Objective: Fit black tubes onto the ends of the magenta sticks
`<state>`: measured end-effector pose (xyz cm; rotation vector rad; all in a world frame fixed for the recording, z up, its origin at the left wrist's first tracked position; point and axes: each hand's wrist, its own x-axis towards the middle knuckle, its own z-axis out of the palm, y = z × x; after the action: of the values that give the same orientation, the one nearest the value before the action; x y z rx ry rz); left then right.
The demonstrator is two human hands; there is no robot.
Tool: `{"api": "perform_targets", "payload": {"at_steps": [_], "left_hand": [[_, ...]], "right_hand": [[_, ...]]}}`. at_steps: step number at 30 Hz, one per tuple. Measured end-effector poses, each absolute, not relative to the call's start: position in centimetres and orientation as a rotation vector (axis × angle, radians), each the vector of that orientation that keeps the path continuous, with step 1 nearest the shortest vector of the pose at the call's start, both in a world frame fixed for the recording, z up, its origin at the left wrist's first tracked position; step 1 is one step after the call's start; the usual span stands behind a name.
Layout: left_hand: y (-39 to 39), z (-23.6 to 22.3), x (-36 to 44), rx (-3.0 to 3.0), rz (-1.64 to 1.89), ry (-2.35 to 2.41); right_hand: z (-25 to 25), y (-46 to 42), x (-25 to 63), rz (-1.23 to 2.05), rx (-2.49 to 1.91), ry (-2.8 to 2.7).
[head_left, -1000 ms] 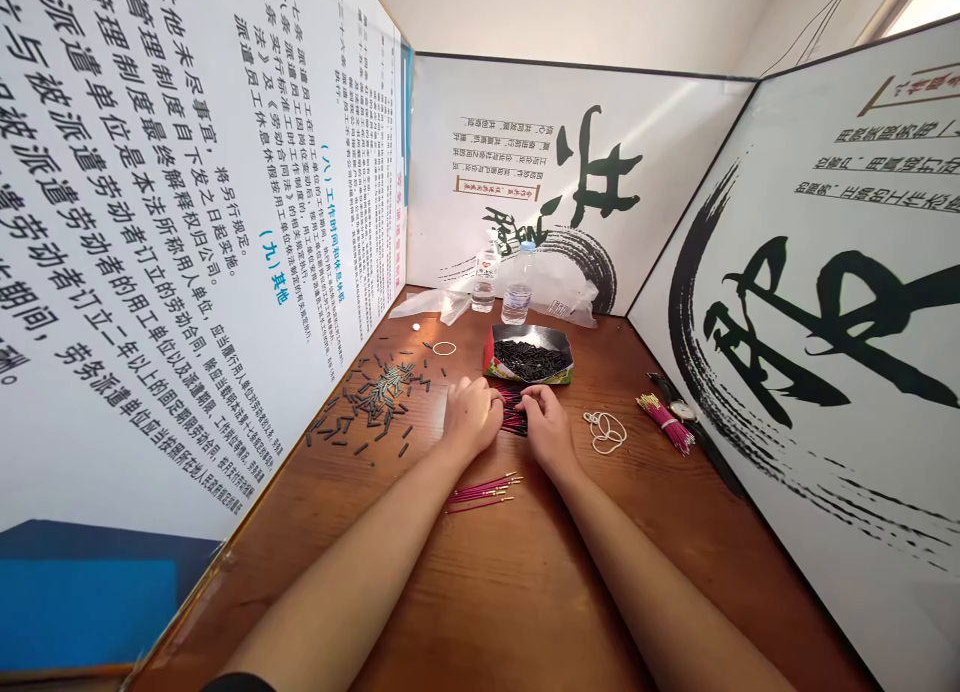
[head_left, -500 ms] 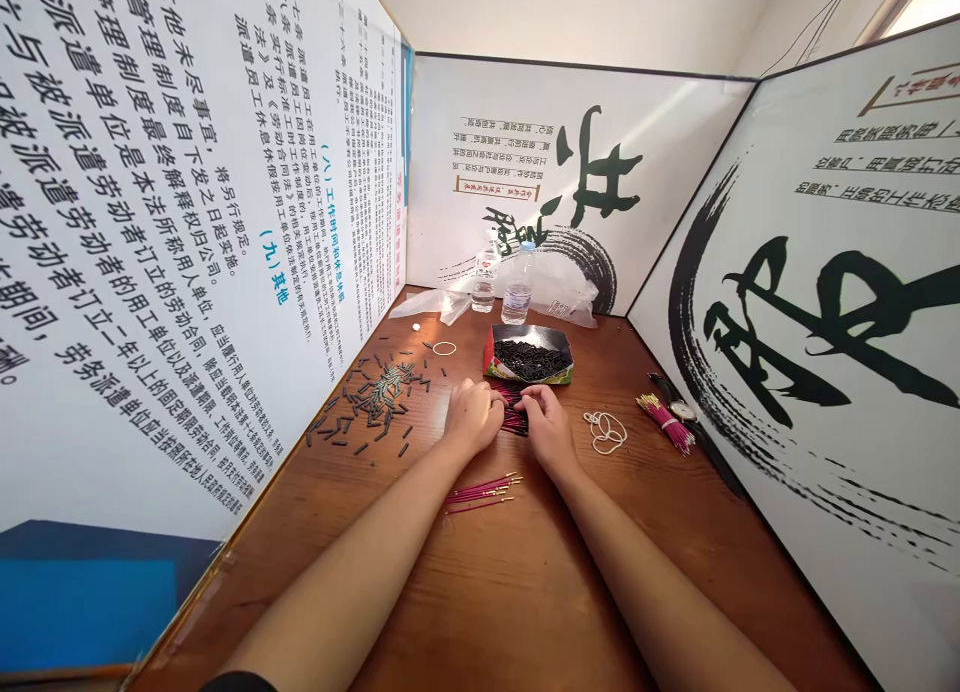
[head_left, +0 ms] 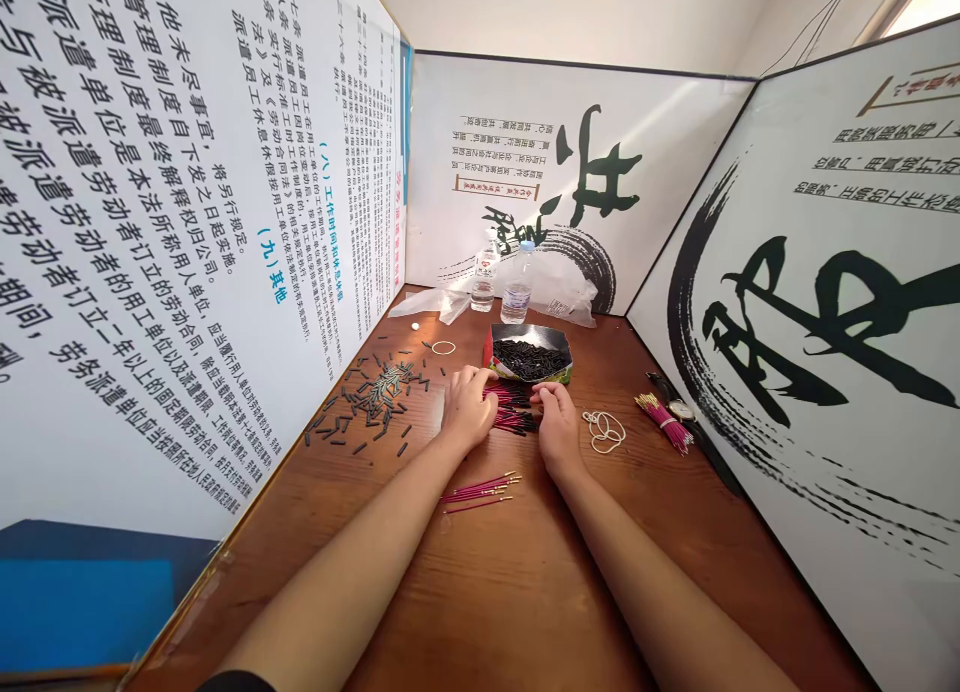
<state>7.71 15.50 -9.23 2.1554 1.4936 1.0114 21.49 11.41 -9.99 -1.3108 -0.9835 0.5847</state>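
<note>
Resting on the counter (head_left: 525,592), left hand (head_left: 466,409) and right hand (head_left: 559,427) pinch a bundle of thin red wires (head_left: 514,412). Light and bendy, probably; best gripped mid-length.

Hands: spread apart over wire pile.
Left hand (head_left: 466,409) and right hand (head_left: 559,424) now sit further apart and slightly nearer the tray (head_left: 495,357) than before, baring more of the dark-tipped red wires (head_left: 513,412) between them; right hand shifts rightward.
</note>
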Motion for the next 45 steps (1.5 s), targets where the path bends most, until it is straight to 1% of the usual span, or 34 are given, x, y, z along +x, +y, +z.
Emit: {"api": "perform_targets", "payload": {"at_steps": [6, 10, 13, 21, 35, 37, 42, 45], "left_hand": [[15.3, -8.8, 7.0, 2.212, 0.881, 1.445], [15.5, -8.4, 5.4, 2.392, 0.619, 1.183], [15.7, -8.6, 4.6, 2.406, 0.538, 1.172], [15.4, -8.9, 4.6, 2.505, 0.668, 1.167], [15.4, -8.9, 4.7, 2.522, 0.693, 1.237], [15.4, -8.8, 4.6, 2.488, 0.759, 1.239], [14.2, -8.5, 3.8, 2.274, 1.054, 1.359], [12.7, -8.9, 2.7, 2.148, 1.097, 1.419]], "right_hand": [[-9.9, 11.4, 21.5, 0.603, -1.317, -0.995], [-9.9, 11.4, 21.5, 0.588, -1.336, -1.016], [-9.9, 11.4, 21.5, 0.583, -1.345, -1.026], [-10.1, 11.5, 21.6, 0.631, -1.317, -1.036], [-9.7, 11.1, 21.5, 0.568, -1.321, -1.042], [-9.7, 10.9, 21.4, 0.556, -1.327, -1.053], [-9.5, 10.1, 21.2, 0.482, -1.355, -1.103], [-9.3, 9.2, 21.3, 0.476, -1.379, -1.096]]}}
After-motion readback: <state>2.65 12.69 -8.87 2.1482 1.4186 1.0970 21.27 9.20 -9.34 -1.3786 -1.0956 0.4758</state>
